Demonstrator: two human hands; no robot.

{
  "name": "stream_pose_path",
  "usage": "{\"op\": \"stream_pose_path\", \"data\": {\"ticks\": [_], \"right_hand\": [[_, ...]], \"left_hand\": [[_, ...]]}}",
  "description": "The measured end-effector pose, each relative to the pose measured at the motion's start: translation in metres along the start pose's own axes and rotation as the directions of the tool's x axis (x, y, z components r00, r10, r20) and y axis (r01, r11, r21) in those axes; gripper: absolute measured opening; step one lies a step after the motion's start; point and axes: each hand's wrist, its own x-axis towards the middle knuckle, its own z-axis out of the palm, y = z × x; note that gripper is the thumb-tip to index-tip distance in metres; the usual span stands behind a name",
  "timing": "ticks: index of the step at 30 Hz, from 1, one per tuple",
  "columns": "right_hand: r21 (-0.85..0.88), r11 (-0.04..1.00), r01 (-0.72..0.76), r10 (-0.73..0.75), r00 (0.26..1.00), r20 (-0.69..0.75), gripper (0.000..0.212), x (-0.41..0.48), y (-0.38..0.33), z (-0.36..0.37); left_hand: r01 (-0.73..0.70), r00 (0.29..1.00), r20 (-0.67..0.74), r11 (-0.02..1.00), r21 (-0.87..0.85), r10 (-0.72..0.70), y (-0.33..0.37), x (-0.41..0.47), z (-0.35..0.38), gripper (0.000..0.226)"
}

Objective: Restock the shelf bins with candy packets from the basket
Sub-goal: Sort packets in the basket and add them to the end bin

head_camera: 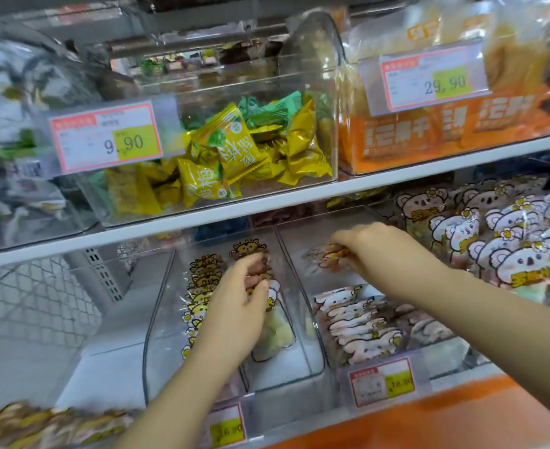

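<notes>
Two clear plastic bins stand side by side on the lower shelf. In the left bin (157, 319) stands a row of yellow bear-print candy packets (202, 286). My left hand (238, 306) reaches into this bin and grips a packet (275, 332) with pale pieces inside. The right bin (303, 280) holds a stack of pink-and-white bear packets (361, 325) near its front. Further back in that bin my right hand (367, 247) pinches a small packet (328, 257). The basket is out of view.
Above, a clear bin of yellow and green candies (244, 150) with a 9.90 tag sits next to an orange-pack bin (445, 131) tagged 29.90. White koala packets (507, 241) fill the space at right. Loose yellow packets (40, 426) lie at lower left. An orange shelf edge (429, 422) runs below.
</notes>
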Motion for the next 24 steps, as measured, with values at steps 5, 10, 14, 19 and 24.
{"op": "stream_pose_path", "data": {"ticks": [5, 10, 14, 19, 24], "right_hand": [[-0.063, 0.981, 0.181, -0.191, 0.947, -0.26, 0.05, -0.031, -0.035, -0.018], [-0.116, 0.976, 0.185, -0.213, 0.927, -0.308, 0.074, -0.031, -0.041, -0.035], [-0.027, 0.956, 0.291, -0.279, 0.883, -0.377, 0.056, -0.041, -0.064, -0.052], [0.211, 0.884, 0.418, -0.327, 0.873, -0.361, 0.041, -0.048, -0.124, -0.058], [0.337, 0.811, 0.478, -0.398, 0.873, -0.282, 0.031, -0.047, -0.194, -0.055]], "left_hand": [[0.106, 0.987, -0.126, 0.994, 0.009, -0.104, -0.023, -0.02, -0.051, 0.039], [0.09, 0.991, -0.109, 0.994, 0.062, -0.083, -0.022, -0.034, -0.083, 0.035], [0.021, 0.988, -0.154, 0.999, 0.044, -0.014, -0.014, -0.042, -0.11, 0.044], [0.08, 0.982, -0.176, 0.996, 0.041, -0.072, -0.022, -0.08, -0.152, 0.043], [0.186, 0.974, -0.143, 0.979, 0.078, -0.174, -0.039, -0.136, -0.2, 0.033]]}}
